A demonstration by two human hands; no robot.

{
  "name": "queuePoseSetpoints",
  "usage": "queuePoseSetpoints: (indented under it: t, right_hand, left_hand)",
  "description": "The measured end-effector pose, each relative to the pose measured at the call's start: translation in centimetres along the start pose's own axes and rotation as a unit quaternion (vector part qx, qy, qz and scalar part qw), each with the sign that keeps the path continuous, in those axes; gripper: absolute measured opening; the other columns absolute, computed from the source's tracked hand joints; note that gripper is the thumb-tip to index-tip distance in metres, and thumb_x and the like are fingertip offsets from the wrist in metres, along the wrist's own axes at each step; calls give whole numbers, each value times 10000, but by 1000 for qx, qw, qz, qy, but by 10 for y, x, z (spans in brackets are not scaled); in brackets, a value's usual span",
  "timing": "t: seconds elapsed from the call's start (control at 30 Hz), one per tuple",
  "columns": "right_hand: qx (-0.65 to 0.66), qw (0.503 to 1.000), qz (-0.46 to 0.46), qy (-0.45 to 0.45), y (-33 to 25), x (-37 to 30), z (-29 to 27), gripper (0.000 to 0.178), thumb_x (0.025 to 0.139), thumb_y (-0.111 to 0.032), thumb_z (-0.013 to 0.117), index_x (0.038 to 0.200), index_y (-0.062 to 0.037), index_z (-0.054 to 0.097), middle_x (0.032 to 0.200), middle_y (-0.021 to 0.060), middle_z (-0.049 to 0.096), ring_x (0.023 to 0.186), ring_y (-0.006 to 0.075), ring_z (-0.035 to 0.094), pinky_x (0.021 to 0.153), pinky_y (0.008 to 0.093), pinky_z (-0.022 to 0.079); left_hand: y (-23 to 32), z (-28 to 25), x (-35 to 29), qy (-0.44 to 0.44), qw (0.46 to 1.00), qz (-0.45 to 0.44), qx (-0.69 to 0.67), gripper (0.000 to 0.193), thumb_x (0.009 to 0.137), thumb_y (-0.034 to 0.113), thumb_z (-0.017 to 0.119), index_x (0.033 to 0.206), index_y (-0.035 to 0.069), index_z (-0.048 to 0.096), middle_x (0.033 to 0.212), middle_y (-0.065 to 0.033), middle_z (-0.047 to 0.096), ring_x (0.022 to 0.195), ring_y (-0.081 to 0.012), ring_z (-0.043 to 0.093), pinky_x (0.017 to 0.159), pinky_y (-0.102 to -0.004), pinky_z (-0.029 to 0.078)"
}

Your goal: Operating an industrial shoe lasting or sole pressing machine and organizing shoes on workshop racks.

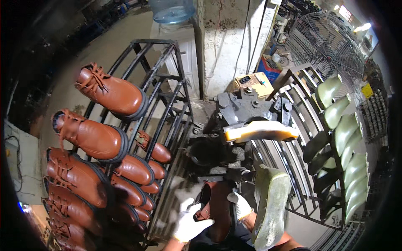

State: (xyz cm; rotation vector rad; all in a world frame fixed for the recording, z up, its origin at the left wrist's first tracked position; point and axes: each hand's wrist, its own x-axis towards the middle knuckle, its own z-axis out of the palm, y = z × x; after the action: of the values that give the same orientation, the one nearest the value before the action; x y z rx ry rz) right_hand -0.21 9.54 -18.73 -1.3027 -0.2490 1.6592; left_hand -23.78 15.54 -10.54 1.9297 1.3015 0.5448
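Note:
Low in front of me, a brown leather shoe [222, 211] is between my two white-gloved hands. My left hand [191, 222] grips its left side by the opening, the thumb and a finger against the upper. On the shoe's right edge, my right hand [240, 206] has its fingers closed. A pale olive-green shoe last [272, 205] stands in front of my right forearm and hides part of it. Beyond the hands is a dark metal machine [243, 104] bearing a curved pad [260, 131], white with amber ends.
At left, a black metal rack [161, 69] carries several brown lace-up shoes [119, 94]. A second rack [293, 154] at right holds several green shoe lasts [345, 134]. Behind are a white pillar [228, 54], a large caged fan [326, 50] and a blue water bottle [171, 10].

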Motion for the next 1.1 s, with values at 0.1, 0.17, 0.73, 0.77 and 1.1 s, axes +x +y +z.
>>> queuePoseSetpoints:
  t: [0.1,0.17,0.73,0.77,1.1]
  right_hand:
    - [-229,945,-232,31,57,42,-32,217,1038,-116,592,1159,15,716,1125,154,742,1123,321,693,1058,371,504]
    - [-417,866,-273,43,32,43,-19,222,1037,-129,597,1201,-18,697,1259,213,701,1202,352,678,1128,397,491]
    - [-175,966,94,168,82,-112,-124,511,942,-149,812,1383,45,641,1066,106,748,889,178,696,822,304,560]
    - [-182,962,89,182,79,-114,-127,511,941,-148,813,1383,44,641,1064,106,748,888,179,697,822,304,560]
    - [-200,941,150,228,-17,-141,-172,504,946,-171,812,1380,28,650,1147,103,744,1011,183,687,911,331,564]
  left_hand:
    - [-17,37,22,-80,968,-216,-101,422,778,355,915,817,28,652,759,-141,630,709,-253,564,675,-422,481]
    - [-31,43,58,-27,988,-149,-44,452,820,358,862,726,40,556,661,-159,531,633,-309,487,613,-462,437]
    - [-191,71,306,392,908,-147,20,952,869,175,829,1657,29,315,1598,-215,513,1422,-364,530,1216,-418,377]
    - [-184,66,283,401,900,-164,43,963,861,191,843,1654,30,322,1594,-206,521,1427,-358,525,1216,-414,380]
    - [-187,104,125,250,850,-438,-153,356,1106,207,513,1392,61,665,1335,-92,712,1182,-243,672,1015,-344,521]
